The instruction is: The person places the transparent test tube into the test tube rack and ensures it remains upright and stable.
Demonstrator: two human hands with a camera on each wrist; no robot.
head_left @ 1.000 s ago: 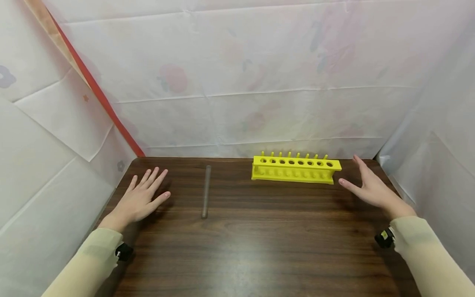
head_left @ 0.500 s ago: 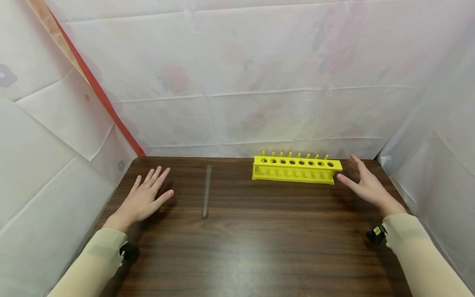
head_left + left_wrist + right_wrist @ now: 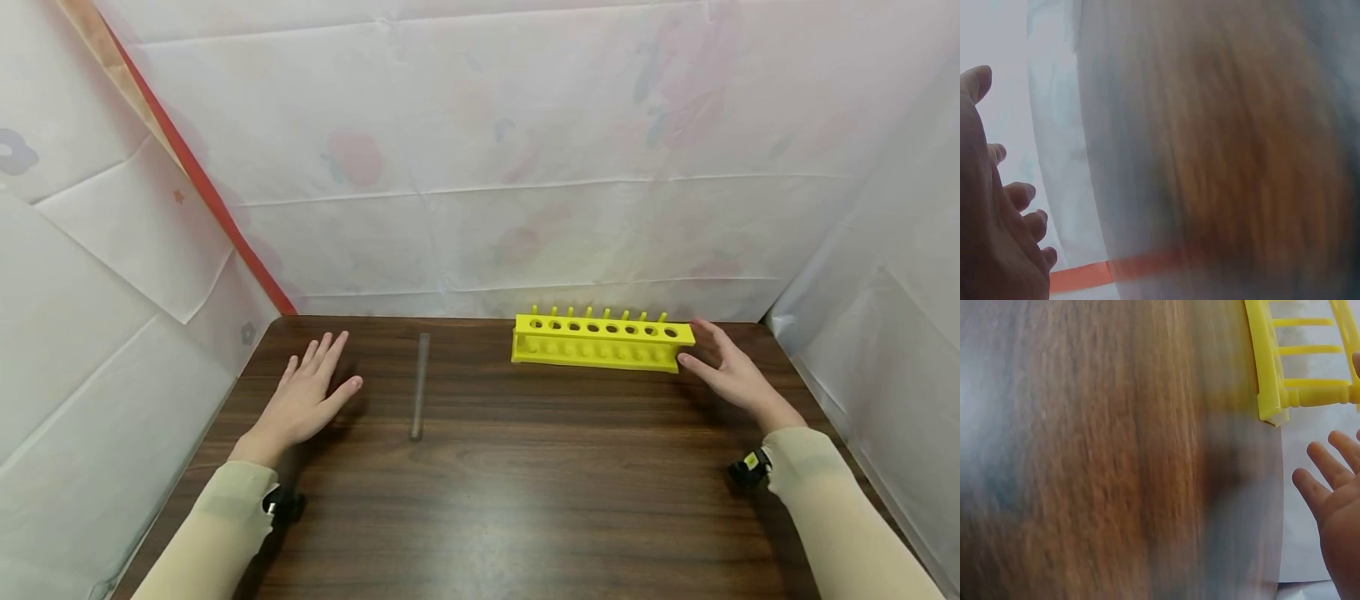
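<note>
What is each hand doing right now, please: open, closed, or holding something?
Left hand: open, fingers straight, flat over the table beside the test tube.
Right hand: open, holding nothing, at the right end of the yellow rack.

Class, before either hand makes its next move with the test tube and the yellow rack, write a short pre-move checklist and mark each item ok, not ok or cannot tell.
1. Yellow plastic test-tube rack stands upright on the dark wooden table: ok.
2. Rack holes unoccupied: ok.
3. Clear glass test tube lies flat, apart from both hands: ok.
4. Right hand open at the rack's right end: ok; touching it: cannot tell.
5. Left hand open, left of the tube: ok.
6. Tube uncracked: cannot tell.
</note>
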